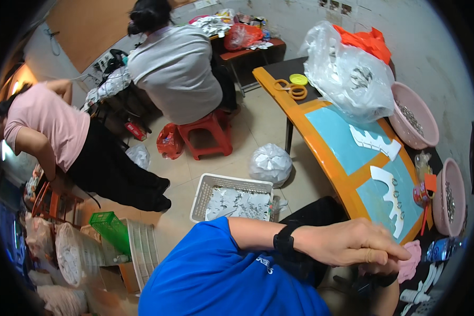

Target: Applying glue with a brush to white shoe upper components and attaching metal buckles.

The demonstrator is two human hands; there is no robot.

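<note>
My left hand (357, 241), with a black band on its wrist, reaches across in front of me at the table's near edge. Its fingers are stretched out, slightly blurred, and lie over my right hand (387, 267). Most of my right hand is hidden beneath it; a black device sits at that wrist. Just beyond my hands, a white scalloped card strip (386, 192) carrying several small metal pieces lies on a light blue mat (367, 204). Farther off, a second white card strip (373, 141) rests on another blue mat (329, 131).
Two pink basins (429, 124) of metal pieces, a plastic bag (347, 73), scissors (291, 90), a bottle (443, 249) and a pink cloth (410, 262) stand around the orange-edged table (282, 97). A white basket (231, 181) is on the floor. Two people (174, 68) are beyond.
</note>
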